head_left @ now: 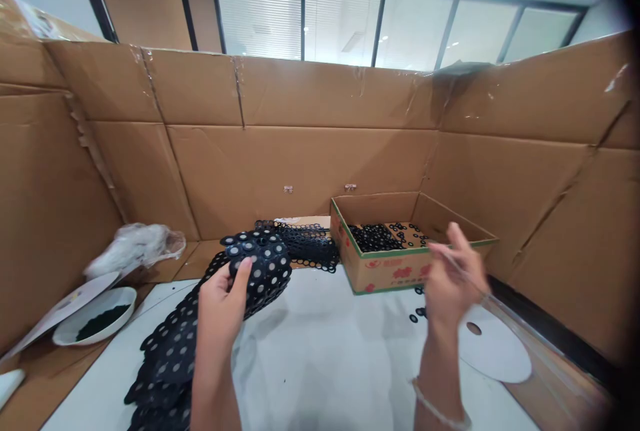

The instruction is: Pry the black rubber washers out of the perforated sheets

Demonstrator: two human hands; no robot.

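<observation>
Red characters (too unclear for reading) on the open carton.

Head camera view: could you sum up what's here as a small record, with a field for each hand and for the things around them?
Left hand: the hand grips a black piece with pale dots
Right hand: the hand is raised in front of the box, blurred; what it holds is unclear
Box: open cardboard box with small black rings inside
Loose on table: a few black rings near the box
Far left: white bowl with dark contents, beside clear plastic
Right side: white disc with a hole
</observation>
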